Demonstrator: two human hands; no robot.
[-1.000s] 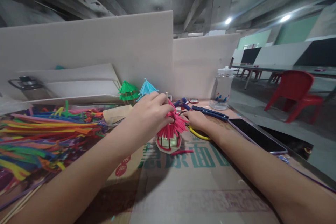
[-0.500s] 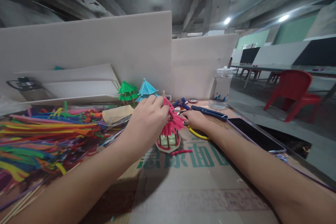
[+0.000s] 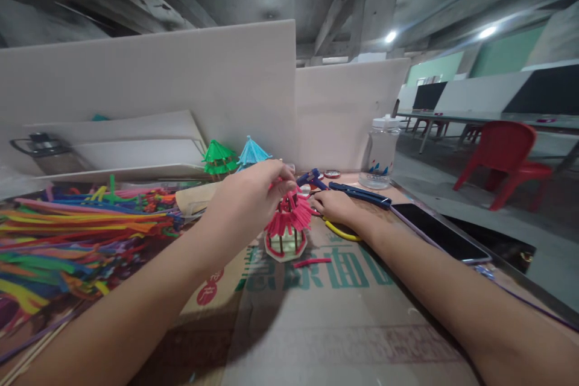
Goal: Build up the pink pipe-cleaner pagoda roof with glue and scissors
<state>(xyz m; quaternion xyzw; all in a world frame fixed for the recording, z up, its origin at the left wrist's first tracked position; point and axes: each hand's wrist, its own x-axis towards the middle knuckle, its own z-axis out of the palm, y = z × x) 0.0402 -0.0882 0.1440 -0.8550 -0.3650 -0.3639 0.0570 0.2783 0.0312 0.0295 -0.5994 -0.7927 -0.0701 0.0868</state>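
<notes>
My left hand [image 3: 253, 190] is closed over the top of a small model pavilion [image 3: 289, 217] with a fringed pink roof, brown posts and a pale polygonal base edged in pink. The fingers hide the roof's peak. My right hand [image 3: 333, 205] lies low on the table just right of the model, fingers curled down over yellow-handled pliers [image 3: 341, 232]; its fingertips are partly hidden. A short pink strip [image 3: 312, 262] lies in front of the base. Behind my left hand stand a green-roofed model [image 3: 219, 157] and a blue-roofed model [image 3: 253, 152].
Bundles of coloured fuzzy stems [image 3: 90, 229] cover the left side. Past my right hand are a blue glue gun [image 3: 312, 177], a dark blue long-handled tool [image 3: 359, 193], a clear bottle [image 3: 380, 151] and a phone [image 3: 438, 232]. White boards [image 3: 181, 84] stand behind.
My left hand has tipped over toward the near side of the roof, and the pink pavilion has shifted slightly left and turned. My right hand has stayed in place.
</notes>
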